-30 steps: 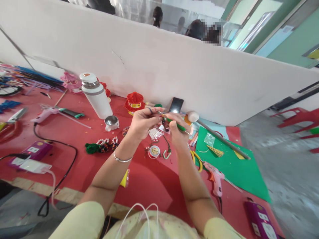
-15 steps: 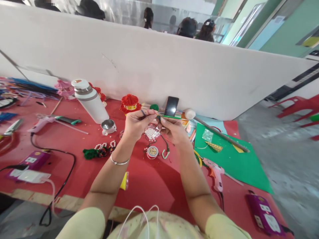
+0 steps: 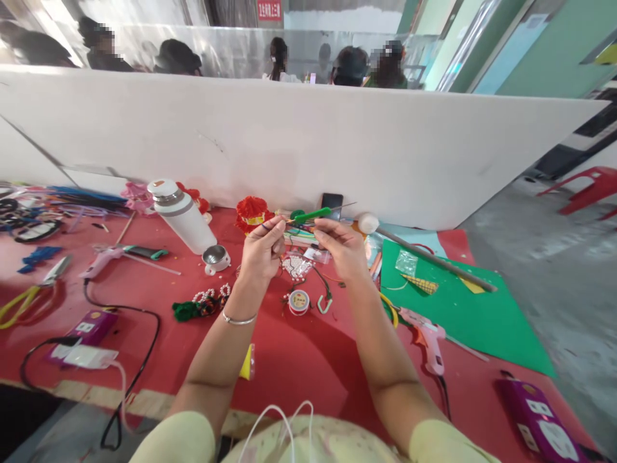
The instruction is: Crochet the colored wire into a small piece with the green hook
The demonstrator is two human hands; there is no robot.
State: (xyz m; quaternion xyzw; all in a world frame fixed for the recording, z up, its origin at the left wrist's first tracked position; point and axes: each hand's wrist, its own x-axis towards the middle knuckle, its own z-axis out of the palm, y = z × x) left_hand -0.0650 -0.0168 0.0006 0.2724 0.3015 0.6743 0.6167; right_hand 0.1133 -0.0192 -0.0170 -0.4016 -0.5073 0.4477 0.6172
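Note:
My left hand [image 3: 265,247] is raised over the table, thumb and forefinger pinched at the near end of a thin tool with a green handle [image 3: 312,215]. Its slim shaft points right, passing above my right hand [image 3: 341,247]. The right fingers are pinched together close by; a small dark strand seems to lie between both hands, too fine to make out. Below them are white beads [image 3: 295,265], a spool of thread [image 3: 299,301] and a pale green angular clip [image 3: 324,303] on a dark cord. A green tassel with beads [image 3: 186,311] lies left of my left forearm.
On the red table [image 3: 308,366] are a white flask [image 3: 180,218], metal cup [image 3: 216,258], scissors [image 3: 36,290], pink glue guns [image 3: 427,341], purple power strips [image 3: 540,411] and a red fringed piece [image 3: 252,213]. A white partition [image 3: 308,141] stands behind; a rod [image 3: 434,260] crosses a green sheet [image 3: 501,328].
The green-handled tool has tilted up and shifted left, now lying above the right fingertips. My hands have drawn slightly apart. The view has tipped upward, showing more beyond the partition.

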